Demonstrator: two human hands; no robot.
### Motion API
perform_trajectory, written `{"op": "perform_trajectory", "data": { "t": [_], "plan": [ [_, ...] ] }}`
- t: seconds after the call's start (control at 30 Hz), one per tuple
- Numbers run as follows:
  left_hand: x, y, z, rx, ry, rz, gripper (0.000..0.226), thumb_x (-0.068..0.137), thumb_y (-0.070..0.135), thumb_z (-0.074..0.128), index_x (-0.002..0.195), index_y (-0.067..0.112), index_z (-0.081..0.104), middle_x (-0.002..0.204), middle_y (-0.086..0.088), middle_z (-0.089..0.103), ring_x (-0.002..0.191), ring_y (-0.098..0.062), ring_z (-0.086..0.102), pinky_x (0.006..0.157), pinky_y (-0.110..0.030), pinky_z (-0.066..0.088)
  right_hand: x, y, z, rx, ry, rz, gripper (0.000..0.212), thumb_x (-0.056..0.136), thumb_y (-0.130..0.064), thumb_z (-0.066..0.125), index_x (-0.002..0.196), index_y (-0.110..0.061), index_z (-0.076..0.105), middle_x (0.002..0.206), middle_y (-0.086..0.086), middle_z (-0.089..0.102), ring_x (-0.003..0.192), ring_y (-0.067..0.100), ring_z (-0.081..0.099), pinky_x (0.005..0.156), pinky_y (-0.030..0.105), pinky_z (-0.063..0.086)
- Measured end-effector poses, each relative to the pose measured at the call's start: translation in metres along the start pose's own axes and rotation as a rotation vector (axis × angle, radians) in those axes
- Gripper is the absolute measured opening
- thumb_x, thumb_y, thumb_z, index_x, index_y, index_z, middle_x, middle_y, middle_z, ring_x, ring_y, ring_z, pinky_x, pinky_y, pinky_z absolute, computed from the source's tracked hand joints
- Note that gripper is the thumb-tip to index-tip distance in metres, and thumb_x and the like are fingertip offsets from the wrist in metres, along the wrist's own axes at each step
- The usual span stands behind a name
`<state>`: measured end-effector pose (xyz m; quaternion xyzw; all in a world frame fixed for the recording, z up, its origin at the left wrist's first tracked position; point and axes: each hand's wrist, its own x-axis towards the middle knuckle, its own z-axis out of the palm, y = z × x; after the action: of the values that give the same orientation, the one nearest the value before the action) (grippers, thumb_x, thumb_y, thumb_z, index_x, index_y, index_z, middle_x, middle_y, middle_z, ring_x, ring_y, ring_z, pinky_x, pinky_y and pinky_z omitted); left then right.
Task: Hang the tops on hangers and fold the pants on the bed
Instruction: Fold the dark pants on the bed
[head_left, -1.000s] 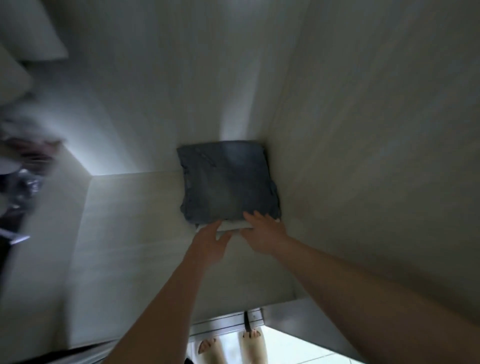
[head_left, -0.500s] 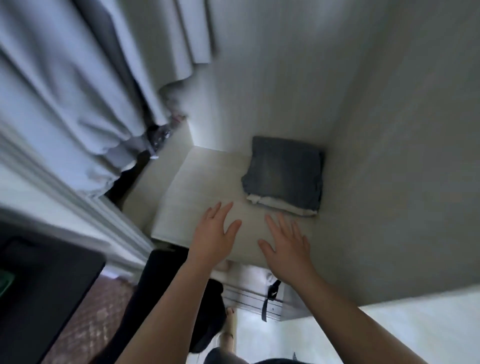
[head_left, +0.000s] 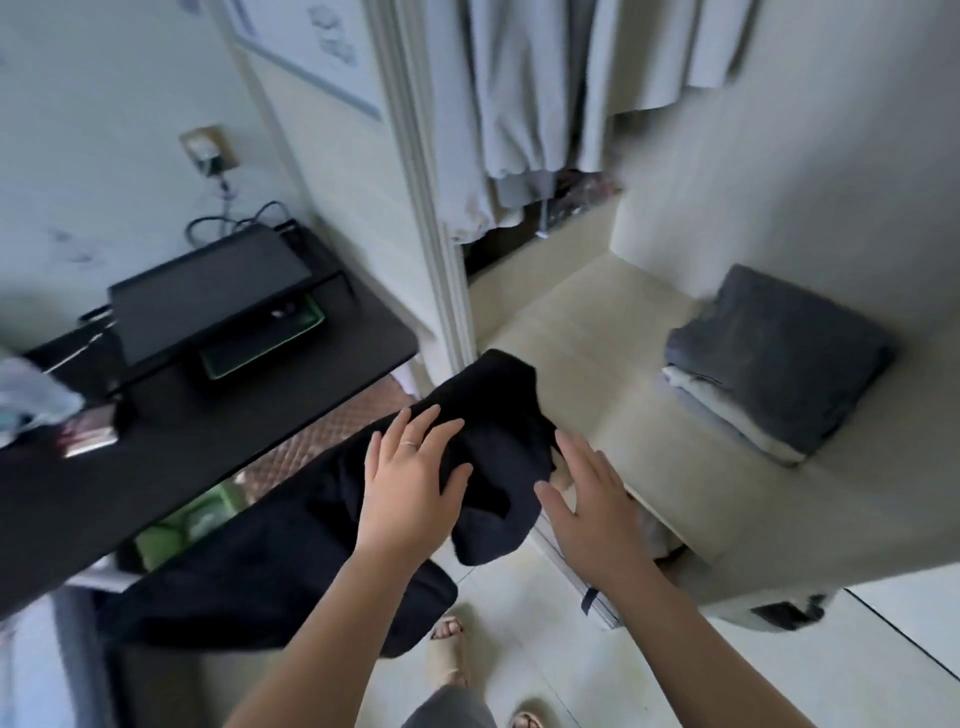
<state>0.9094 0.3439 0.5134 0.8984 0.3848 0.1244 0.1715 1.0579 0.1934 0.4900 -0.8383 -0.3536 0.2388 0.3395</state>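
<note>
- The wardrobe shelf (head_left: 571, 332) fills the right of the frame, pale and flat, and we judge it the stacking spot.
- Grey hanging tops (head_left: 519, 104) crowd the upper middle, above the shelf.
- The black garment (head_left: 498, 405) sprawls from centre to lower left, unfolded, with its upper end over the shelf's front corner. We can't tell if it's pants or a top.
- The folded pile (head_left: 779, 353) sits at the right, grey over white, tucked close to the wall.
- Our left hand (head_left: 410, 483) lies flat on the black cloth, fingers spread, steadying it.
- Our right hand (head_left: 587, 504) hovers wide just beside the cloth's right edge, holding nothing.
</note>
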Motion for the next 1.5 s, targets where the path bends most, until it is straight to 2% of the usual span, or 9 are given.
{"op": "perform_trajectory", "data": {
  "t": [0.23, 0.4, 0.6, 0.67, 0.83, 1.03, 1.2, 1.37, 1.5],
  "plan": [
    [-0.065, -0.059, -0.037, 0.207, 0.162, -0.325, 0.061, 0.090, 0.037, 0.069, 0.146, 0.035, 0.045, 0.153, 0.008, 0.044, 0.145, -0.023, 0.034, 0.120, -0.047, 0.023, 0.004, -0.052, 0.037, 0.016, -0.054, -0.304, 0.062, 0.098, -0.034, 0.061, 0.154, -0.029, 0.035, 0.163, -0.002, 0.029, 0.153, 0.022, 0.016, 0.121, 0.048, 0.022],
    [-0.096, -0.096, -0.052, 0.169, 0.247, -0.600, 0.053, 0.091, 0.037, 0.066, 0.141, 0.033, 0.048, 0.145, 0.005, 0.052, 0.139, -0.025, 0.040, 0.116, -0.048, 0.027, 0.024, -0.090, 0.063, -0.243, -0.101, -0.540, 0.062, 0.098, -0.040, 0.057, 0.154, -0.037, 0.033, 0.166, -0.007, 0.019, 0.155, 0.020, 0.004, 0.123, 0.052, 0.004],
    [-0.114, -0.116, -0.052, -0.140, 0.454, -1.065, 0.081, 0.086, 0.055, 0.070, 0.152, 0.026, 0.032, 0.164, 0.000, 0.021, 0.149, -0.028, 0.023, 0.119, -0.054, 0.023, 0.046, -0.120, 0.096, -0.366, -0.166, -0.650, 0.051, 0.097, -0.040, 0.059, 0.147, -0.036, 0.046, 0.156, -0.012, 0.038, 0.150, 0.014, 0.023, 0.122, 0.054, 0.005],
    [-0.119, -0.120, -0.049, -0.387, 0.561, -1.190, 0.089, 0.083, 0.052, 0.075, 0.153, 0.029, 0.026, 0.163, 0.000, 0.017, 0.138, -0.032, 0.039, 0.115, -0.055, 0.032, 0.049, -0.123, 0.101, -0.361, -0.094, -0.690, 0.043, 0.094, -0.036, 0.064, 0.137, -0.034, 0.059, 0.146, -0.012, 0.051, 0.140, 0.015, 0.040, 0.120, 0.051, 0.014],
    [-0.136, -0.144, -0.049, -0.756, 0.760, -1.211, 0.058, 0.087, 0.028, 0.077, 0.131, 0.018, 0.040, 0.124, -0.004, 0.054, 0.100, -0.022, 0.060, 0.084, -0.037, 0.046, 0.051, -0.118, 0.103, -0.288, 0.041, -0.806, 0.026, 0.089, -0.019, 0.074, 0.115, -0.026, 0.076, 0.125, -0.009, 0.069, 0.118, 0.018, 0.063, 0.109, 0.054, 0.035],
    [-0.147, -0.159, -0.044, -0.760, 0.591, -1.188, 0.021, 0.096, 0.029, 0.064, 0.083, 0.014, 0.067, 0.076, -0.001, 0.068, 0.072, -0.022, 0.064, 0.062, -0.031, 0.045, 0.048, -0.121, 0.100, -0.249, 0.065, -0.854, 0.022, 0.093, -0.012, 0.069, 0.111, -0.021, 0.078, 0.120, -0.008, 0.073, 0.117, 0.017, 0.065, 0.106, 0.054, 0.040],
    [-0.149, -0.166, -0.046, -0.848, 0.652, -1.166, 0.017, 0.097, 0.024, 0.060, 0.088, 0.012, 0.053, 0.083, -0.004, 0.058, 0.062, -0.017, 0.054, 0.054, -0.027, 0.040, 0.045, -0.127, 0.091, -0.182, 0.067, -0.893, 0.022, 0.093, -0.003, 0.066, 0.110, -0.012, 0.077, 0.115, 0.000, 0.075, 0.109, 0.022, 0.070, 0.094, 0.053, 0.050],
    [-0.150, -0.165, -0.050, -1.034, 0.449, -1.057, 0.030, 0.094, 0.031, 0.069, 0.117, 0.015, 0.060, 0.106, 0.000, 0.069, 0.098, -0.019, 0.067, 0.063, -0.024, 0.049, 0.033, -0.141, 0.080, -0.154, 0.174, -0.943, 0.023, 0.091, 0.002, 0.066, 0.109, -0.007, 0.077, 0.111, 0.003, 0.076, 0.104, 0.025, 0.072, 0.090, 0.053, 0.052],
    [-0.145, -0.161, -0.075, -1.038, 0.421, -0.985, 0.038, 0.095, 0.051, 0.056, 0.120, 0.023, 0.065, 0.109, 0.003, 0.072, 0.099, -0.020, 0.069, 0.069, -0.032, 0.057, 0.034, -0.160, 0.066, -0.111, 0.253, -0.935, 0.022, 0.094, -0.001, 0.064, 0.111, -0.006, 0.077, 0.113, 0.004, 0.075, 0.104, 0.027, 0.071, 0.090, 0.051, 0.053]
  ]
}}
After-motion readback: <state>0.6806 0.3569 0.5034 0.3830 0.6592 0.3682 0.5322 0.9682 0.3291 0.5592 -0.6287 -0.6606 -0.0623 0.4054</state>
